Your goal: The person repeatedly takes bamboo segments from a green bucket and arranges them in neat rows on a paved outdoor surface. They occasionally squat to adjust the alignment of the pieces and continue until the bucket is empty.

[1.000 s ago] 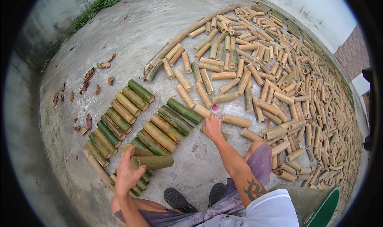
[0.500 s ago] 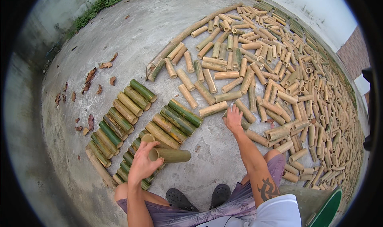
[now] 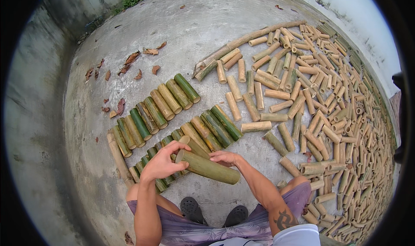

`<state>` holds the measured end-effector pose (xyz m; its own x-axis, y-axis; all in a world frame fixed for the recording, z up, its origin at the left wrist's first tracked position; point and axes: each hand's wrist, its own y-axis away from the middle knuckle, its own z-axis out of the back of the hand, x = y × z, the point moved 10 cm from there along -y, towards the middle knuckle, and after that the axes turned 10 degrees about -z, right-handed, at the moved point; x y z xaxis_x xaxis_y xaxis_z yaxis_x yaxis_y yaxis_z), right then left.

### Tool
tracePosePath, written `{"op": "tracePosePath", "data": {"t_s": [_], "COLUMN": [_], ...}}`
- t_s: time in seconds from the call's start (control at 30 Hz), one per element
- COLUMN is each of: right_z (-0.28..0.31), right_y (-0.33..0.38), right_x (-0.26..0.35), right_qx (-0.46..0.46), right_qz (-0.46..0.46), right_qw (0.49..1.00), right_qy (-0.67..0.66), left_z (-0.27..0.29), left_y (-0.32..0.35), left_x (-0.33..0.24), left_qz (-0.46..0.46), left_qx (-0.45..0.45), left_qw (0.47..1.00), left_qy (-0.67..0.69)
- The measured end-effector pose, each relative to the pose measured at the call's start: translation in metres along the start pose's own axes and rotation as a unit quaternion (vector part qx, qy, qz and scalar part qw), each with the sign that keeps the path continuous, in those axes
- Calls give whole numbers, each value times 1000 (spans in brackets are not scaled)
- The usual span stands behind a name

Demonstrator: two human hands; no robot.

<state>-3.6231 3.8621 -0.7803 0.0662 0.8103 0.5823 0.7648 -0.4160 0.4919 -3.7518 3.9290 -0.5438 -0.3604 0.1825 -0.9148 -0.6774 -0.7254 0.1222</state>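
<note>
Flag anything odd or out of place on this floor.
Dry brown leaves lie scattered on the concrete floor beyond the neatly aligned bamboo sections, looking like stray litter beside such tidy rows. Nothing looks plainly damaged.

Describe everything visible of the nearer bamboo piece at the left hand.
The nearer bamboo piece is a smooth, olive-green tube, with a pale rim at its left end. It slants, right end lower in the picture, held above the grey floor. The left hand grips its left end, thumb in front. The other bamboo piece is behind it; whether that piece or the right hand touches it is unclear.
</note>
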Motion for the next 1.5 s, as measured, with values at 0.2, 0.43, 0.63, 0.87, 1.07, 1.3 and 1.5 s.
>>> {"op": "tracePosePath", "data": {"t_s": [0.2, 0.43, 0.63, 0.87, 1.07, 1.3, 1.5], "right_z": [46, 110, 70, -91, -213, -236, -250], "right_y": [9, 81, -15, 11, 133, 89, -34], "right_x": [7, 10, 45, -74, -163, -215, -288], "right_qx": [-153, -318, -247, -345, -410, -354, -366], "right_qz": [71, 84, 175, -32, -273, -248, -207], "right_qw": [986, 944, 938, 905, 858, 880, 854], "right_qy": [15, -40, -170, -246, -148, 195, 306], "left_z": [38, 115, 82, -1, -131, -228, -258], "left_y": [29, 80, 114, 122, 257, 406, 471], "left_x": [9, 37, 22, 44, 29, 120, 230], "left_qz": [34, -29, -49, 161, 370, 493, 496], "left_qx": [-95, -416, -420, -394, -349, -244, -286], "left_qw": [991, 855, 800, 701, 702, 789, 813], "left_qy": [90, 309, 426, 572, 499, 274, 105]}}
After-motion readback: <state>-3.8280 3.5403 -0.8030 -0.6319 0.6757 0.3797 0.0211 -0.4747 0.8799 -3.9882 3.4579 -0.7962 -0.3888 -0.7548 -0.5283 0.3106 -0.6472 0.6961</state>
